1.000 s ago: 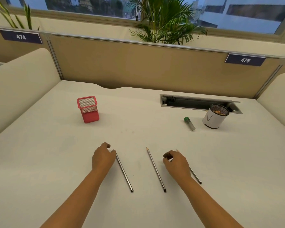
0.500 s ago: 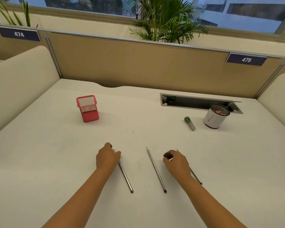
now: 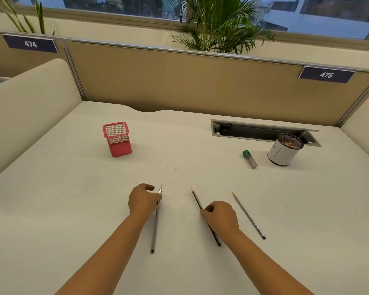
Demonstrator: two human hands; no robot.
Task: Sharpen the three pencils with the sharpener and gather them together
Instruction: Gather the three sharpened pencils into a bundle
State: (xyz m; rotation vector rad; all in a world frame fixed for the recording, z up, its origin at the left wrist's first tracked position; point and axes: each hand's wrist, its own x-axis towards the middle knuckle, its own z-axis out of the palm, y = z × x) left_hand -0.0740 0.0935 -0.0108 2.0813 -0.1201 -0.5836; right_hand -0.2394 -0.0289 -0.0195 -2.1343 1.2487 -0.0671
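White table (image 3: 73, 209): right-side cup (image 3: 284, 150) holds shavings. Left hand (image 3: 144, 199) grips left pencil (image 3: 155, 231); right hand (image 3: 221, 216) has shifted, now gripping middle pencil (image 3: 196, 199).

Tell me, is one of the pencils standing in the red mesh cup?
No: the red cup holds nothing visible, and all three pencils lie on the desk, two of them under the hands.

A white bench (image 3: 51, 209) fills the lower frame, fenced by a tan partition (image 3: 179, 81) with number plates 474 (image 3: 31, 43) and 475 (image 3: 326, 74). Along the top, windows (image 3: 328, 13) and a potted palm (image 3: 217, 26).
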